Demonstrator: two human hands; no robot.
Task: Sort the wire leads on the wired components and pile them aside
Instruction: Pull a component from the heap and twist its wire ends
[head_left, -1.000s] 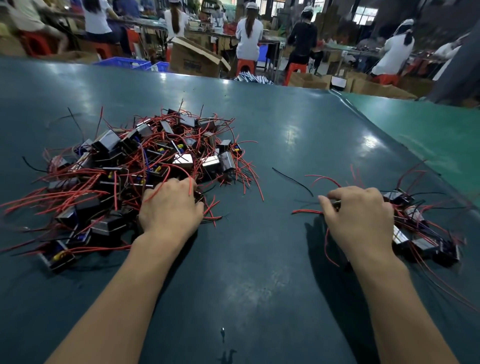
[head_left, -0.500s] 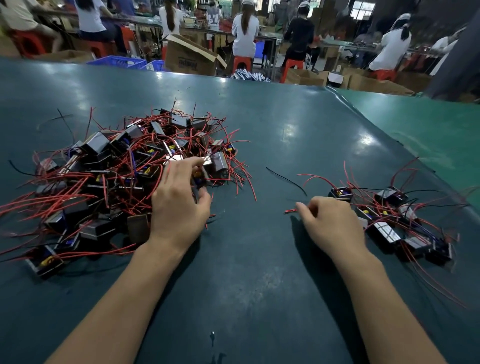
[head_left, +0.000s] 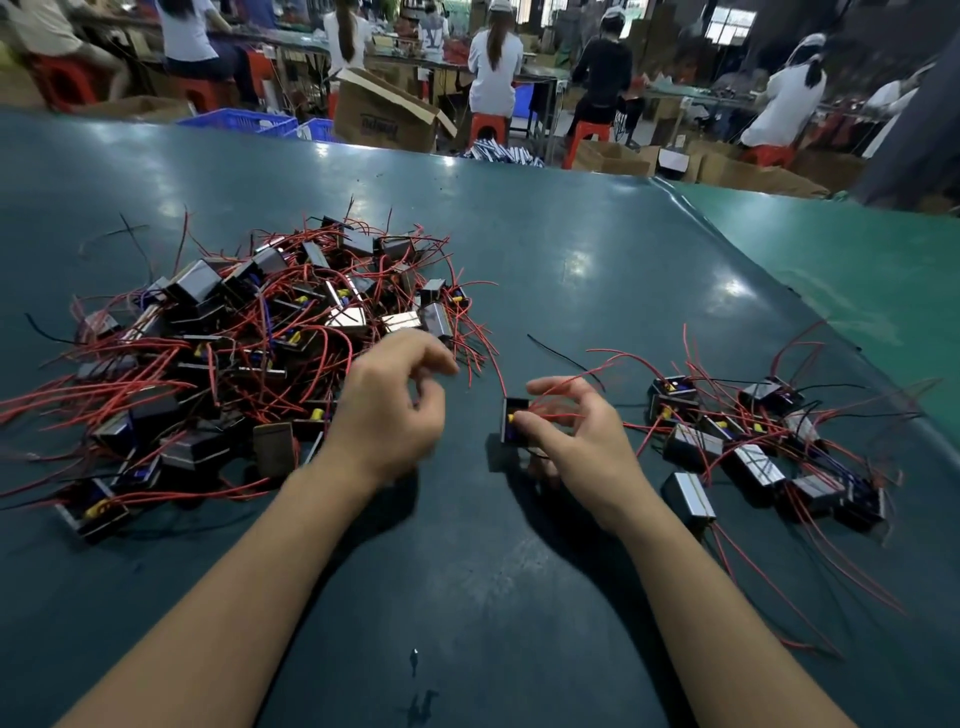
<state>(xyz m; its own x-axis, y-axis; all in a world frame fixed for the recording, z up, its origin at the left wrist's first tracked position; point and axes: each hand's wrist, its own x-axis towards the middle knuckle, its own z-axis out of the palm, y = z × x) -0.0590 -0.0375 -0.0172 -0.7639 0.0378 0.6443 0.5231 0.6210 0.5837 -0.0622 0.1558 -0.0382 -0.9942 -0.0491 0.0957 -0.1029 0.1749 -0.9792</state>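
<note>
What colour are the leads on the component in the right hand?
Red leads on the component held by the right hand; head view.

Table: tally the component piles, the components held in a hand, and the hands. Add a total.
Piles: 2, the large pile and the small pile.
Held: 1 component, gripped by the right hand.
Hands: 2, left hand and right hand.
Total: 5.

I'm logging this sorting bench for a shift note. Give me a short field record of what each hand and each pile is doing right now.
left hand: fingers loosely curled, holding nothing, beside the big pile
right hand: grip pinches one small black wired component above the table
large tangled pile of black components with red leads: left side
smaller sorted pile: right side
dark green table: bears both piles
</note>
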